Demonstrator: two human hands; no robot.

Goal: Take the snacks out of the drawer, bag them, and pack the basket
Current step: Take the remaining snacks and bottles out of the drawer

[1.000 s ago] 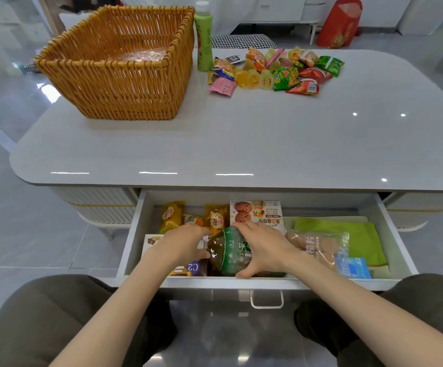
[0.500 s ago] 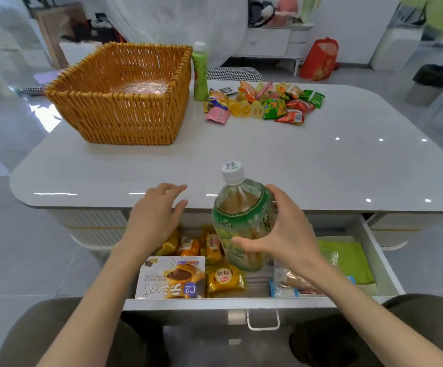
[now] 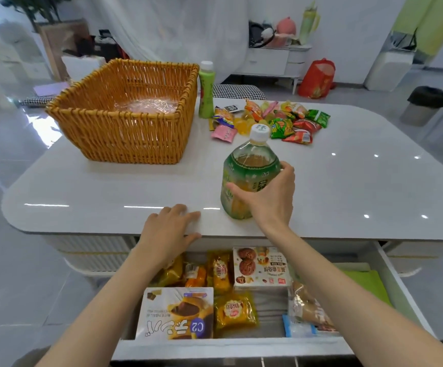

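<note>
My right hand [image 3: 268,197] grips a large green-labelled tea bottle [image 3: 249,170] that stands upright near the front edge of the white table [image 3: 347,186]. My left hand [image 3: 168,231] rests open on that front edge, fingers spread. Below, the open drawer [image 3: 390,276] holds a white cake box [image 3: 178,313], a cookie box [image 3: 261,268], several yellow wrapped cakes [image 3: 235,309] and a clear bread packet [image 3: 307,305]. A wicker basket [image 3: 125,128] stands at the table's back left with a clear bag [image 3: 148,105] inside.
A slim green bottle [image 3: 206,91] stands beside the basket. A pile of small snack packets [image 3: 273,120] lies at the back centre. A green cloth [image 3: 366,284] lies at the drawer's right. A red bag [image 3: 317,78] and a bin [image 3: 427,102] stand on the floor beyond.
My right hand lifted the tea bottle out of the drawer and stood it on the table. My left hand left the drawer and came to rest on the table edge.
</note>
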